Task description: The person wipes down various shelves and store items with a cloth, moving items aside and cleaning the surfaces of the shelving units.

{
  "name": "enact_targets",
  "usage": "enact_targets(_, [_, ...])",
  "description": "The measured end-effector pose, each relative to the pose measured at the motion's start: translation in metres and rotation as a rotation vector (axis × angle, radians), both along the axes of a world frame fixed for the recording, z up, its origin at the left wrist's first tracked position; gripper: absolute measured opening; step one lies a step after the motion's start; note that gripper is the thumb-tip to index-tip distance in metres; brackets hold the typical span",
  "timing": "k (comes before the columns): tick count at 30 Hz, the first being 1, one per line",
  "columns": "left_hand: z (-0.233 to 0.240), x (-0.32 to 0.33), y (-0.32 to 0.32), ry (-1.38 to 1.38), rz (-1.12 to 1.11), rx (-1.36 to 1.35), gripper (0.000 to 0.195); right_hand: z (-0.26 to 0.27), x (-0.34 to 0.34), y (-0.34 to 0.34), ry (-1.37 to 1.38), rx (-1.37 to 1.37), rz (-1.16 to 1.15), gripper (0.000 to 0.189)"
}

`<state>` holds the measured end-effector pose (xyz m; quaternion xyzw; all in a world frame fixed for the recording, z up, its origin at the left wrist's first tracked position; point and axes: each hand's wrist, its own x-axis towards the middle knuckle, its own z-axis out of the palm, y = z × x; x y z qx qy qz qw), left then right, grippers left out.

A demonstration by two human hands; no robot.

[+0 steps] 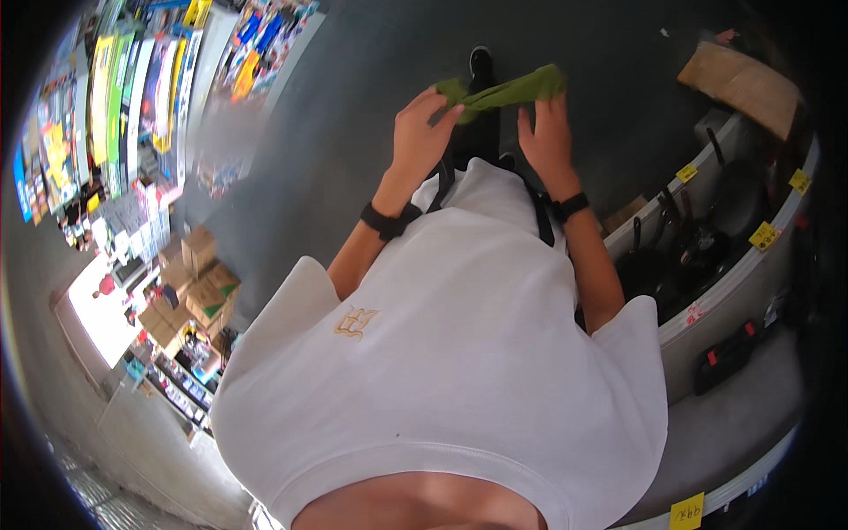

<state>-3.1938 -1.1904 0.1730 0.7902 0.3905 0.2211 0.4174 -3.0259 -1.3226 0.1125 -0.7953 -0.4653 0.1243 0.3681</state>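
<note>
A strip of green cloth stretches between my two hands, twisted narrow near the left one. My left hand pinches its bunched end between thumb and fingers. At the other end the fingers of my right hand hold the cloth at their tips, while the thumb stands apart from them. Part of the right fingertips is hidden by the cloth. Both wrists wear black bands. Below the cloth are my dark trousers and a black shoe on the dark floor.
Frying pans sit on a white-edged shelf with yellow tags at right. A flat cardboard piece lies at its far end. On the left are shelves of packaged goods and stacked cardboard boxes. A distant person is by a bright opening.
</note>
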Motion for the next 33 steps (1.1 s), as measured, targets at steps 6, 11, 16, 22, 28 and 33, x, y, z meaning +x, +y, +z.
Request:
enact_targets(6, [0.015,0.081,0.114,0.067,-0.193,0.043,0.016,0.016,0.081,0.091,-0.065,-0.001,-0.043,0.052])
enact_targets(11, [0.041,0.153,0.202,-0.007,-0.3,0.116,0.02,0.053,0.133,0.19,-0.058,0.107,-0.148,0.046])
enact_targets(16, [0.048,0.221,0.287,-0.033,-0.295,0.136,0.018,0.067,0.203,0.274,-0.026,0.141,-0.164,0.047])
enact_targets(22, [0.029,0.304,0.39,-0.043,-0.167,0.189,0.017,0.039,0.28,0.368,0.05,0.086,-0.074,0.051])
enact_targets(28, [0.028,0.38,0.483,0.091,-0.062,0.14,0.017,0.033,0.375,0.477,0.111,0.07,-0.038,0.058])
enact_targets(33, [0.037,0.434,0.543,0.087,0.018,0.152,0.016,0.038,0.431,0.541,0.049,0.077,-0.028,0.05])
